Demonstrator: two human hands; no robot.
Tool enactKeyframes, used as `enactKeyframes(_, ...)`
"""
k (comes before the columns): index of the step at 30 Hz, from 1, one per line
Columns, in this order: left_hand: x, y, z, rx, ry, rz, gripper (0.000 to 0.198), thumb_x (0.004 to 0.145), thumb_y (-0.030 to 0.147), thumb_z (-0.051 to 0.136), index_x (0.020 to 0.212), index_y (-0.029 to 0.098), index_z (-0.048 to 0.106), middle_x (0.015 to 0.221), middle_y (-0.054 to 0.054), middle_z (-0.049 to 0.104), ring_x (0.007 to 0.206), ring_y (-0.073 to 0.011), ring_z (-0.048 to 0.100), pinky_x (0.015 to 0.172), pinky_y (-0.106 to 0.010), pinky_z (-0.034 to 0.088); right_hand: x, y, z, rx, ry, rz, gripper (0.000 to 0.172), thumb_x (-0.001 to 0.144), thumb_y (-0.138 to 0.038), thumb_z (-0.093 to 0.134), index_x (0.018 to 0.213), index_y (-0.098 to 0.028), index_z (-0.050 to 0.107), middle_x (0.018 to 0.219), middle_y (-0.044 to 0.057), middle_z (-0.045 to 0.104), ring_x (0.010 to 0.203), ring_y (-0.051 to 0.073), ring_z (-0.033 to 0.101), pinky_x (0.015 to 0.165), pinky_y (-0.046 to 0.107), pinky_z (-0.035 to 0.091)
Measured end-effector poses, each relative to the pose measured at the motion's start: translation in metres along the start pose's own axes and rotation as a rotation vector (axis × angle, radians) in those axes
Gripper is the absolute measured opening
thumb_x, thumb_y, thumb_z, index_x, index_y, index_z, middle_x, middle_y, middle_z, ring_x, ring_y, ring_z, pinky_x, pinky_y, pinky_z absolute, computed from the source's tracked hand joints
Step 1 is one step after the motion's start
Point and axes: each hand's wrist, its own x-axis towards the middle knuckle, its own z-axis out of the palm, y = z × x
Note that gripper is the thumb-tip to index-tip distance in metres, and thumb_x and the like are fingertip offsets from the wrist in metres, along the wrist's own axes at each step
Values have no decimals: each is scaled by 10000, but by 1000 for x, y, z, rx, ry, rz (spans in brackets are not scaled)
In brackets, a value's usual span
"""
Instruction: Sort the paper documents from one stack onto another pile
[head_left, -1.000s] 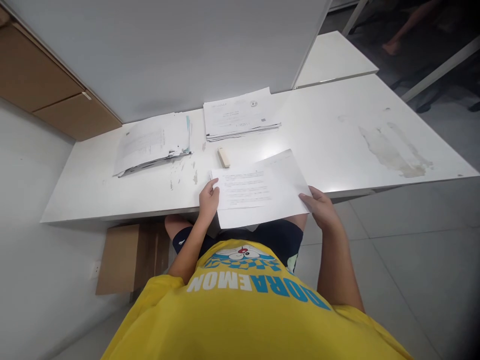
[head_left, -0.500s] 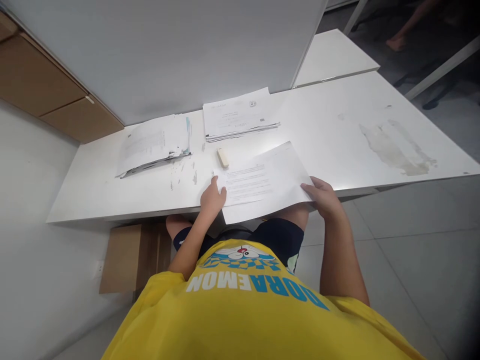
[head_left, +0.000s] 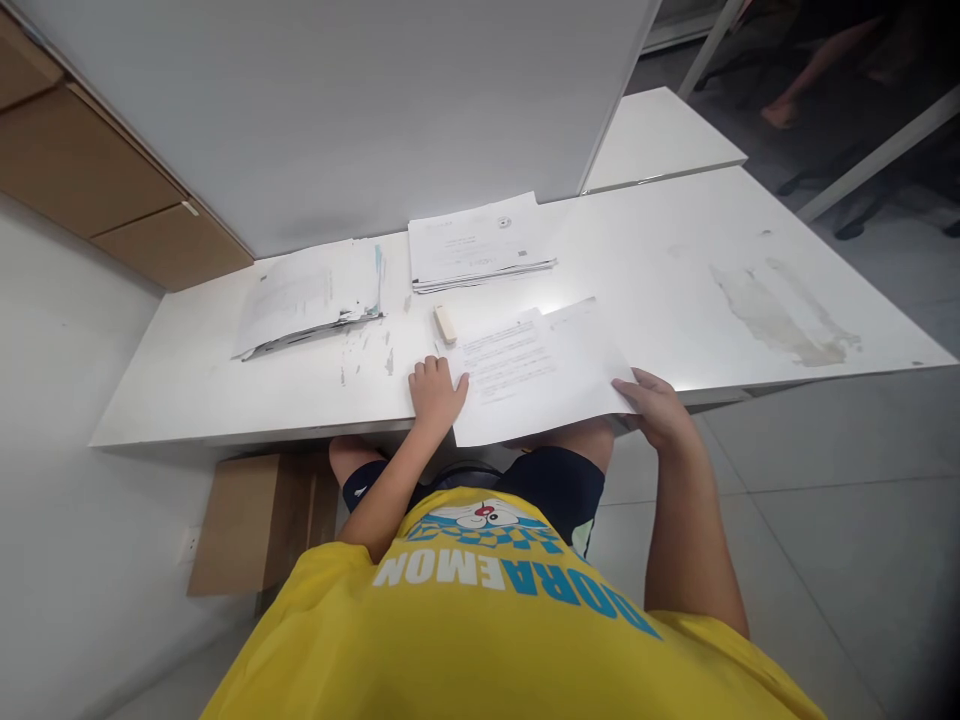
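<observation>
Printed paper sheets [head_left: 517, 380] lie at the desk's front edge, one shifted to the right over or under another, their lower part reaching past the edge. My right hand [head_left: 656, 408] is closed on their right edge, thumb on top. At the left edge, my left hand [head_left: 437, 395] rests on the desktop with its fingers apart and its thumb against the paper. Just beyond it lies a small cream oblong object [head_left: 445, 325]; its kind is not clear.
Two paper stacks, a ragged one [head_left: 300, 295] on the left and a neater one [head_left: 480, 240] in the middle, lie along a grey partition [head_left: 375, 110]. Cardboard boxes [head_left: 232, 525] stand under the white desk [head_left: 187, 400]. Another person's foot [head_left: 780, 112] shows far right.
My left hand has shifted slightly right, its fingers now down on the desktop. My right hand and the sheets have moved a little to the right. The camera view has tilted slightly.
</observation>
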Motion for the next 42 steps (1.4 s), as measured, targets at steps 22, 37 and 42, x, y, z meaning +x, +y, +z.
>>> enactKeyframes(22,-8,-6,-1,111,7,35,310,953,308,532,1229,205,628,1251,-120,638,1122,-324,546,883,-433,454,-15,24,57,-633,120,-710,491,929,-466,513,1341,-209,587,1445,179,536,1374,344,454,1133,597,368)
enactKeyframes(37,-9,-10,5,50,54,56,330,941,222,495,1229,201,654,1275,-122,652,1149,-335,548,915,-460,450,-18,31,102,-767,-248,-847,565,951,-427,483,1480,-229,461,1433,159,534,1472,367,342,1197,611,292)
enactKeyframes(42,-9,-11,6,0,82,68,328,935,207,498,1213,196,670,1251,-129,664,1128,-342,561,909,-479,458,-18,30,104,-764,-252,-846,553,947,-422,485,1466,-230,481,1399,160,537,1443,375,361,1184,620,307)
